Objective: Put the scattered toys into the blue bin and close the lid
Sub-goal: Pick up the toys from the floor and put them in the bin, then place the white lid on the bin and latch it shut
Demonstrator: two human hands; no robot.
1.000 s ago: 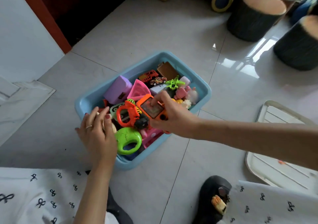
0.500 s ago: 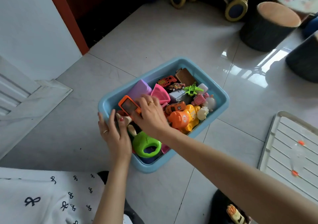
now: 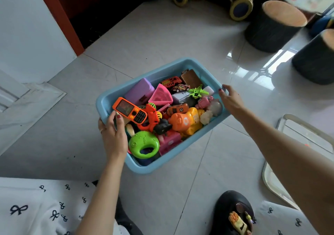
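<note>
At opposite bin (image 3: 115, 97) rims now, hands (image 3: 113, 137).

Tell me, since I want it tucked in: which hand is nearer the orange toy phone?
Left. The left hand touches the toy phone at the bin's near corner; the right hand is on the far rim.

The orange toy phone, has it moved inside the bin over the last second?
Yes. The orange toy phone went from mid-bin to the blue bin's left rim.
</note>
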